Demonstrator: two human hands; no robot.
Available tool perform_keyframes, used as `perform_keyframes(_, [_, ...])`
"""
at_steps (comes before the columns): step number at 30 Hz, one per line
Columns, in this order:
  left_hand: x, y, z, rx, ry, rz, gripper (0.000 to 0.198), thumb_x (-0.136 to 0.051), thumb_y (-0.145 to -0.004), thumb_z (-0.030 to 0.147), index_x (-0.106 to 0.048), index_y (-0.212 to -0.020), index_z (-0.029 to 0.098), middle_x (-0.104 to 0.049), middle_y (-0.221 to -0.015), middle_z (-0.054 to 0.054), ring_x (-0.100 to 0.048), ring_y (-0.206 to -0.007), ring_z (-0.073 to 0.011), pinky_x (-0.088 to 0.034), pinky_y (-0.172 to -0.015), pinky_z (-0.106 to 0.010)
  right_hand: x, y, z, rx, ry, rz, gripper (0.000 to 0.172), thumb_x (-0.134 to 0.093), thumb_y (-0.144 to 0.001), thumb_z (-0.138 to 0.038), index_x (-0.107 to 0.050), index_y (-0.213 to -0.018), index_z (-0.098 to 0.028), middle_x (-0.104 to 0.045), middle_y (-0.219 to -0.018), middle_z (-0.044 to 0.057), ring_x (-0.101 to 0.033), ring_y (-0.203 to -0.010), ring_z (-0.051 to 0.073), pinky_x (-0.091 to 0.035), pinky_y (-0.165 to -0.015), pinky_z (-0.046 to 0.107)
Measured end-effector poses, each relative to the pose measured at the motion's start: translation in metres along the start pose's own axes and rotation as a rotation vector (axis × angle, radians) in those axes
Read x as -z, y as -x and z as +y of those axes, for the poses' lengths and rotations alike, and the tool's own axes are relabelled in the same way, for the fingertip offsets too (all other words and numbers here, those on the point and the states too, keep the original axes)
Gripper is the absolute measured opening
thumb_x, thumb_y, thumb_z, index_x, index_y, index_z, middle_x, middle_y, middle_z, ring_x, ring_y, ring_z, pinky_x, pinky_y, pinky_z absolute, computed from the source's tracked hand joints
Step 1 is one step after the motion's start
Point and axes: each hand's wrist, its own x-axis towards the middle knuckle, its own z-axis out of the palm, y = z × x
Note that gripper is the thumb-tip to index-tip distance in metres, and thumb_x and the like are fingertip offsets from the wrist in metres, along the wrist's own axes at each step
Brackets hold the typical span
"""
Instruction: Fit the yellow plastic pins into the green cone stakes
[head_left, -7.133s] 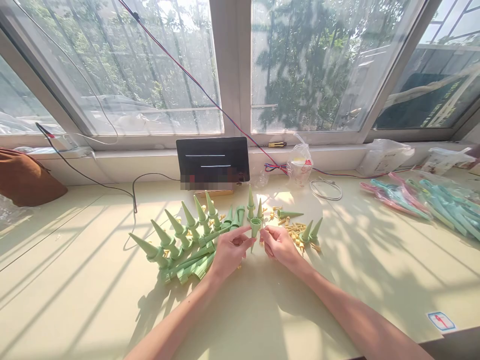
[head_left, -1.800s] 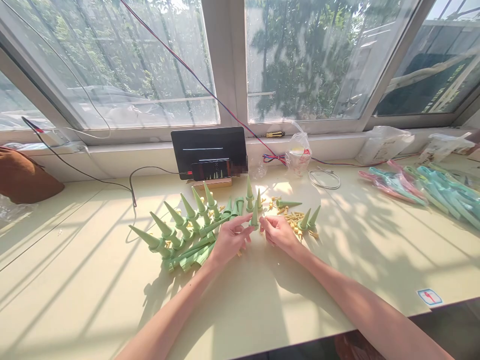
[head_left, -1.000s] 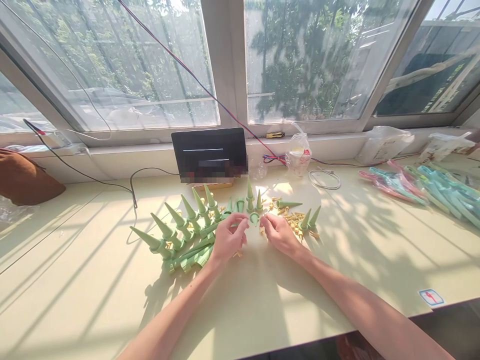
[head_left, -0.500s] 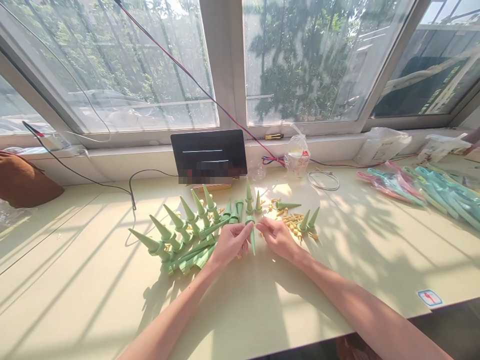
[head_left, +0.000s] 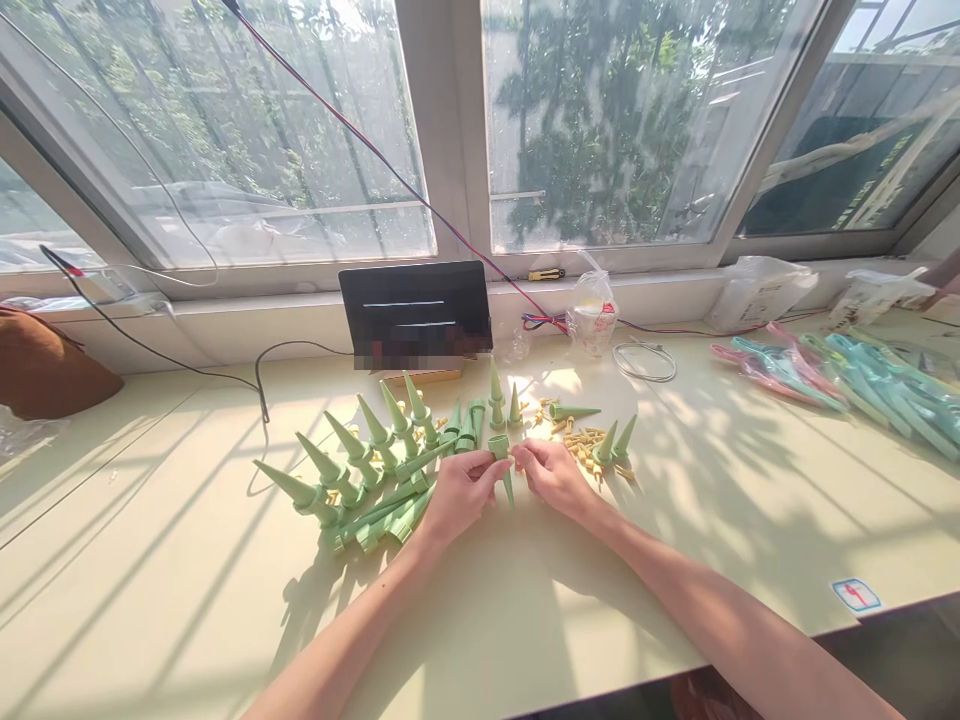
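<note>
My left hand (head_left: pixel 463 492) pinches a green plastic cone spike (head_left: pixel 498 446), held with its wide end up and its tip pointing down. Close against the spike's right side is my right hand (head_left: pixel 553 476), thumb and fingertips pressed together; anything between them is too small to make out. Left of the hands stand several assembled green spikes (head_left: pixel 349 438), points up, with loose green cones (head_left: pixel 386 515) lying in front of them. Beyond my right hand lie small yellow pieces (head_left: pixel 585 440), with two short green cones (head_left: pixel 621 440) upright beside them.
A dark tablet (head_left: pixel 416 310) leans near the window sill. Behind the yellow pieces are a plastic-wrapped cup (head_left: pixel 594 318) and a coiled grey cable (head_left: pixel 643 362). Bagged pink and teal items (head_left: pixel 862 385) lie at the right, a brown bag (head_left: pixel 52 360) at the left.
The spike in my left hand has tilted slightly, its wide opening now showing more. My right fingertips have come closer to its side. The view has shifted a little.
</note>
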Motion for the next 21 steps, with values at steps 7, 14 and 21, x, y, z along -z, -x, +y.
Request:
perform_keyframes(7, [-0.0003, -0.0001, 0.0017, -0.091, -0.064, 0.036, 0.035, -0.061, -0.086, 0.039, -0.056, -0.059, 0.017, -0.049, -0.048, 0.004, -0.051, -0.044, -0.0096, -0.036, -0.043, -0.02, -0.0002, 0.0002, 0.0002, -0.044, -0.116, -0.035, 0.047, -0.045, -0.094, -0.058, -0.05, -0.067, -0.02, -0.037, -0.04, -0.007, -0.035, -0.039, 0.01, -0.03, -0.044, 0.024])
perform_keyframes(14, [-0.0001, 0.0004, 0.0016, -0.136, -0.107, 0.037, 0.024, -0.062, -0.086, 0.034, -0.066, -0.069, 0.017, -0.054, -0.054, 0.003, -0.05, -0.046, -0.009, -0.039, -0.045, -0.02, -0.0003, 0.0006, 0.0022, -0.057, -0.192, -0.05, 0.046, -0.046, -0.094, -0.057, -0.049, -0.067, -0.02, -0.035, -0.04, -0.008, -0.03, -0.038, 0.009, -0.026, -0.041, 0.023])
perform_keyframes(21, [-0.0014, -0.0007, -0.0026, -0.258, -0.145, 0.074, 0.026, -0.06, -0.088, 0.031, -0.062, -0.067, 0.018, -0.053, -0.069, 0.0, -0.051, -0.053, -0.0088, -0.041, -0.048, -0.021, 0.0005, 0.0014, -0.0026, -0.07, -0.241, -0.055, 0.045, -0.048, -0.093, -0.057, -0.048, -0.066, -0.02, -0.033, -0.044, -0.008, -0.029, -0.04, 0.009, -0.024, -0.041, 0.023])
